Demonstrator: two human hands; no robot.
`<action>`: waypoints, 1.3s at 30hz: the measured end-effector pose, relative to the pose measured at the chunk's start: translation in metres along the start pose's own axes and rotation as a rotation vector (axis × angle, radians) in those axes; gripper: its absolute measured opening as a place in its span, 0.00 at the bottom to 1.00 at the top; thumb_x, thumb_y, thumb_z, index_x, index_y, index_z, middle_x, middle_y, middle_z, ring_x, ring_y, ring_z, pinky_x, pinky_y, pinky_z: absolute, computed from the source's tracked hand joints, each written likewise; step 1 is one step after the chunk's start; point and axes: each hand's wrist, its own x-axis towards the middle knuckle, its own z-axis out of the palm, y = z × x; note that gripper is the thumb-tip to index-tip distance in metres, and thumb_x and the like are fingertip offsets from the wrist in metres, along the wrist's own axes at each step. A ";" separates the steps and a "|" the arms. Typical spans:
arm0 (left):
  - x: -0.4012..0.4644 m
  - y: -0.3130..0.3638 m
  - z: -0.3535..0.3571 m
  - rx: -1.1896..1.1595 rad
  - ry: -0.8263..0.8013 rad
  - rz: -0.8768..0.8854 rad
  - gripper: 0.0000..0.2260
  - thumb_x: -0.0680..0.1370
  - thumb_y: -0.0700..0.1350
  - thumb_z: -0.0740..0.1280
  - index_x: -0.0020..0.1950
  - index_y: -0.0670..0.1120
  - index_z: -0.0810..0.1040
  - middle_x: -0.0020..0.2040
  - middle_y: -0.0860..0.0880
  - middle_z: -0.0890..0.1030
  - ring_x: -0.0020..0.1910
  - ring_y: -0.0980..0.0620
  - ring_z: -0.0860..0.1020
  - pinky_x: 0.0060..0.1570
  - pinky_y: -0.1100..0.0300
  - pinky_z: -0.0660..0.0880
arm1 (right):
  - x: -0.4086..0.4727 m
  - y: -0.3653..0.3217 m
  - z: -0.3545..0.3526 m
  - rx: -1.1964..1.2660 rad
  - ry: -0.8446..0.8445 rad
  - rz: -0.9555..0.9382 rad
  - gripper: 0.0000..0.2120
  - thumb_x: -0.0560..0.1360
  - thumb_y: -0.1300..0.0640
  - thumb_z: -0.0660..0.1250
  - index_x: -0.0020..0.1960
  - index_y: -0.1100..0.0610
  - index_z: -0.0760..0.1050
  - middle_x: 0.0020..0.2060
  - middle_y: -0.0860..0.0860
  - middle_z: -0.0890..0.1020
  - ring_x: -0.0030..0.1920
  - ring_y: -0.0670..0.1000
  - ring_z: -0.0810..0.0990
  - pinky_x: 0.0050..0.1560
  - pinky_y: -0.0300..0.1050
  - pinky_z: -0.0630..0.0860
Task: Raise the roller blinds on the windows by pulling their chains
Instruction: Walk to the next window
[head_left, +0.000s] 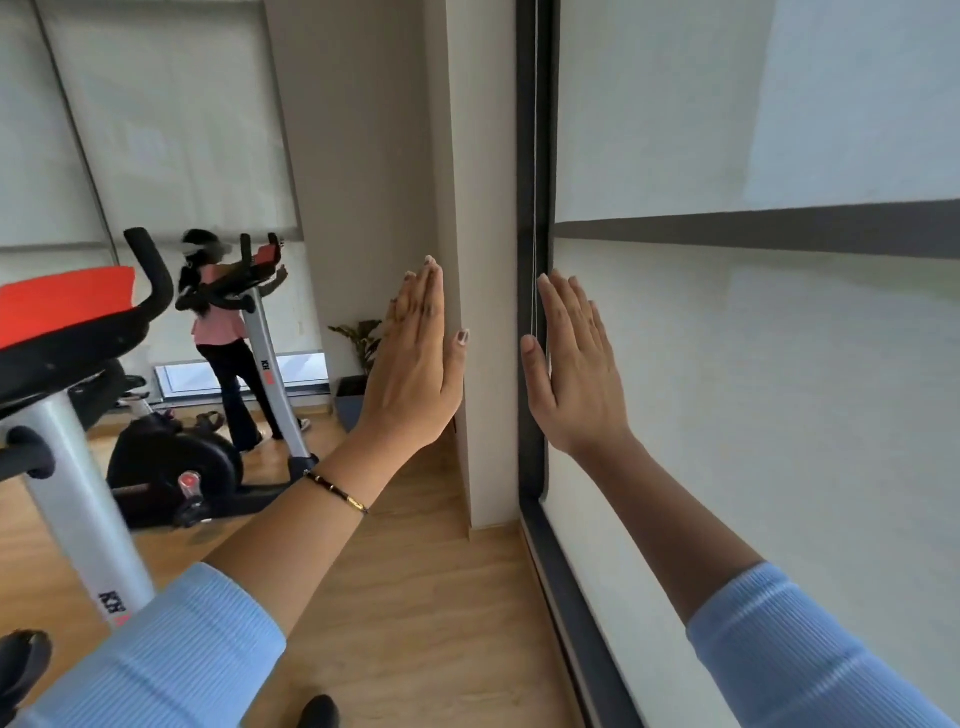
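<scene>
A pale roller blind (753, 364) hangs fully lowered over the window on my right, reaching the floor. Its thin chain (535, 156) runs down along the dark window frame (530, 291), just left of the blind. My right hand (576, 374) is raised flat with fingers straight, next to the chain's lower part, holding nothing. My left hand (421, 358) is also flat and empty, held up in front of the white wall column (483, 208) left of the frame. Another roller blind (171, 114) covers the far window at the left.
An exercise bike (78, 374) with an orange seat stands close on my left. A second bike (260, 322) is farther back, with another person (223, 332) beside it. A potted plant (358, 364) sits in the corner by the column. The floor is wood.
</scene>
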 end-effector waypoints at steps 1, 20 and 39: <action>0.009 -0.015 0.012 -0.001 -0.004 0.003 0.28 0.85 0.50 0.50 0.82 0.40 0.45 0.83 0.43 0.47 0.82 0.48 0.46 0.81 0.52 0.46 | 0.009 0.006 0.016 0.002 0.003 0.009 0.28 0.83 0.46 0.49 0.81 0.53 0.54 0.81 0.51 0.58 0.82 0.50 0.51 0.82 0.53 0.50; 0.178 -0.252 0.291 -0.076 -0.060 -0.016 0.29 0.85 0.51 0.50 0.82 0.41 0.45 0.84 0.44 0.47 0.82 0.49 0.45 0.81 0.51 0.48 | 0.159 0.227 0.313 0.068 -0.062 0.168 0.29 0.82 0.42 0.45 0.81 0.52 0.53 0.81 0.49 0.57 0.81 0.48 0.49 0.81 0.55 0.53; 0.356 -0.481 0.587 -0.288 -0.162 0.058 0.28 0.85 0.49 0.50 0.82 0.42 0.44 0.83 0.44 0.45 0.82 0.51 0.43 0.79 0.58 0.42 | 0.324 0.433 0.598 -0.041 -0.005 0.322 0.25 0.85 0.50 0.52 0.80 0.55 0.57 0.80 0.52 0.60 0.81 0.50 0.53 0.80 0.56 0.55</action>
